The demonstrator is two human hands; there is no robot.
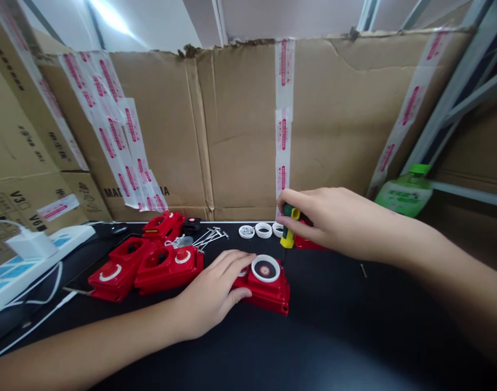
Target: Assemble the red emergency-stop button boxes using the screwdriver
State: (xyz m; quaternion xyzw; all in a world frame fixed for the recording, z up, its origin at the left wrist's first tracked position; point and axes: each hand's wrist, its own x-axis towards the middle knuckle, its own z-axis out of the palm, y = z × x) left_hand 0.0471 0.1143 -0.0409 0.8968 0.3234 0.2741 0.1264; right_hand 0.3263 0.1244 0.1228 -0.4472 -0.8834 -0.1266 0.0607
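Observation:
My right hand grips a screwdriver with a green and yellow handle, its shaft pointing down. The tip meets the far right corner of a red plastic housing, where the exact contact is too small to make out. A white ring with a dark centre and a small red-and-white emblem sits on top of that housing. Across the left end of the housing lies my left hand, its fingers and thumb wrapped round it and pressing it to the black table.
More red housings stand at left, beside several metal T-shaped pins. White rings line the back. A loose screw lies at right, below a green bottle. A power strip is at far left; cardboard walls the rear.

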